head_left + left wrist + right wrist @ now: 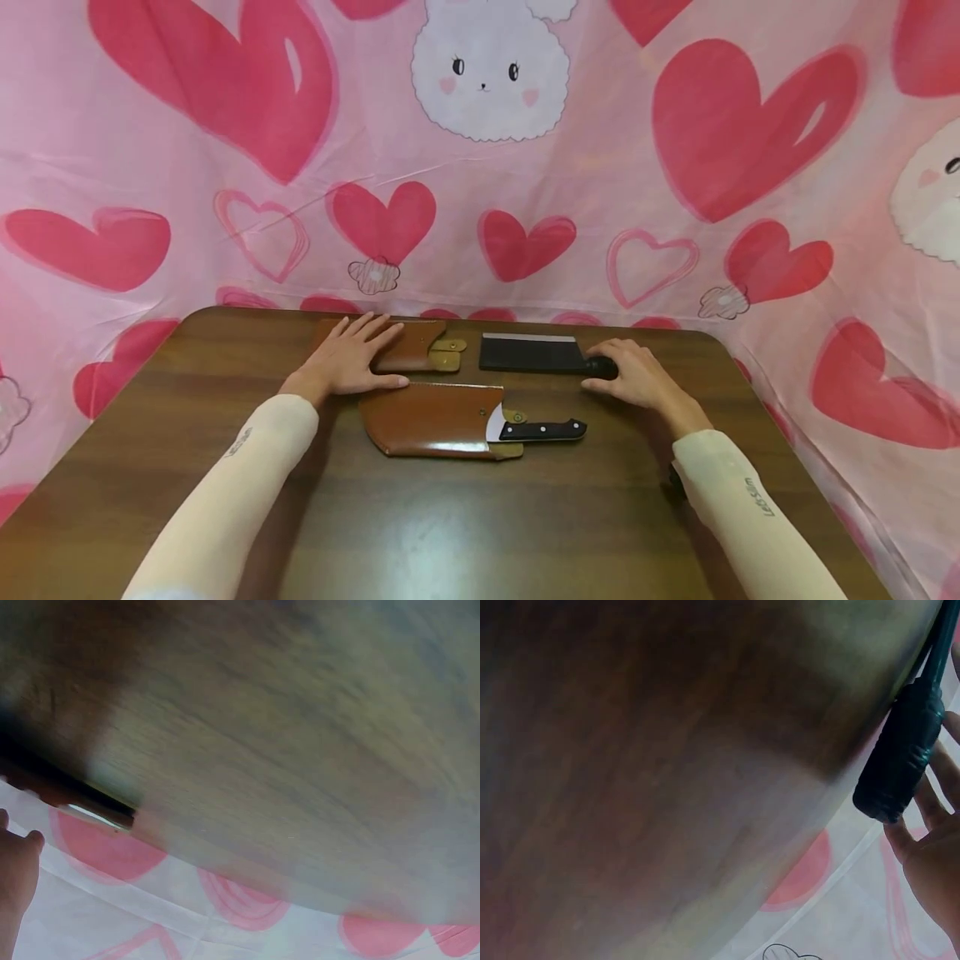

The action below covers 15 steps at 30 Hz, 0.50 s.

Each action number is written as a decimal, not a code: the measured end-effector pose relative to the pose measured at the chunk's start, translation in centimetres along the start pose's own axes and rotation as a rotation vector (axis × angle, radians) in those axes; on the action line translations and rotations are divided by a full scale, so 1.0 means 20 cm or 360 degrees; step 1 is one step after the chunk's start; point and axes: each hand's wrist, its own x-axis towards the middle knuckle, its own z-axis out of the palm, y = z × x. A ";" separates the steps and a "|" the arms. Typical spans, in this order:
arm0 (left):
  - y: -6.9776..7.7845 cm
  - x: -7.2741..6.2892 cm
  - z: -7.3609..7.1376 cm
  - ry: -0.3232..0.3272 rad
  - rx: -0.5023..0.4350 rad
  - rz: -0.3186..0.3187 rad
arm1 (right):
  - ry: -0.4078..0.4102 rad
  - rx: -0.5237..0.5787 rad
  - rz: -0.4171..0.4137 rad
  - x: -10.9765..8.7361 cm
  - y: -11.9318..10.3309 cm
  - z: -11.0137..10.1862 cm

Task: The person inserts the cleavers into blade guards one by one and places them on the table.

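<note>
My left hand (347, 354) rests, fingers spread, on a brown leather sheath (408, 346) with tan snap straps, at the table's far side. Its thumb reaches the top edge of a nearer brown sheath (435, 421). From that sheath protrudes the black riveted handle of a knife (543, 430), with a sliver of blade showing. To the right lies a bare cleaver (528, 353) with a dark blade and pale edge facing away. My right hand (637, 375) is at its black handle (901, 754), thumb on the near side and loosely spread fingers on the far side.
Everything lies on a brown wooden table (420, 533) with rounded far corners. A pink cloth (465, 242) with hearts hangs just behind and around it. Some small dark object (675, 477) shows beside the right sleeve, too hidden to identify.
</note>
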 end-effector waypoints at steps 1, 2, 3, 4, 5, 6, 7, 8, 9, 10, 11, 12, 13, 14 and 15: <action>0.01 0.00 0.00 -0.0005 -0.0004 -0.0003 | -0.0012 -0.0008 0.0006 0.00 0.00 0.01; 0.01 0.00 0.01 -0.0003 -0.0010 -0.0004 | -0.0022 -0.0011 0.0015 0.00 0.01 0.01; 0.01 0.00 0.01 0.0004 -0.0012 -0.0002 | -0.0033 -0.0019 0.0022 0.00 0.01 0.01; 0.01 0.00 0.01 0.0011 -0.0007 -0.0001 | -0.0046 -0.0026 0.0030 0.00 0.01 0.02; 0.02 0.01 0.01 0.0020 -0.0006 -0.0001 | -0.0060 -0.0032 0.0036 0.00 0.02 0.02; 0.01 0.01 0.01 0.0030 -0.0006 -0.0001 | -0.0073 -0.0032 0.0044 0.01 0.02 0.02; 0.01 0.02 0.01 0.0030 -0.0003 -0.0008 | -0.0087 -0.0029 0.0052 0.01 0.02 0.02; 0.01 0.02 0.00 0.0033 -0.0005 -0.0007 | -0.0101 -0.0021 0.0058 0.01 0.02 0.02; 0.00 0.02 0.00 0.0030 -0.0002 -0.0007 | -0.0113 -0.0014 0.0062 0.02 0.03 0.02; 0.00 0.03 0.00 0.0021 -0.0003 -0.0011 | -0.0124 -0.0002 0.0065 0.02 0.03 0.02; 0.00 0.03 -0.01 0.0014 -0.0006 -0.0012 | -0.0131 0.0011 0.0061 0.02 0.03 0.01; -0.01 0.04 -0.01 0.0006 -0.0009 -0.0016 | -0.0135 0.0024 0.0055 0.02 0.03 0.01; -0.01 0.04 -0.01 -0.0005 -0.0011 -0.0017 | -0.0139 0.0037 0.0049 0.03 0.03 0.01; -0.01 0.04 -0.01 -0.0013 -0.0013 -0.0013 | -0.0143 0.0048 0.0041 0.03 0.03 0.01; -0.01 0.04 -0.01 -0.0024 -0.0012 -0.0012 | -0.0150 0.0058 0.0030 0.03 0.03 0.01</action>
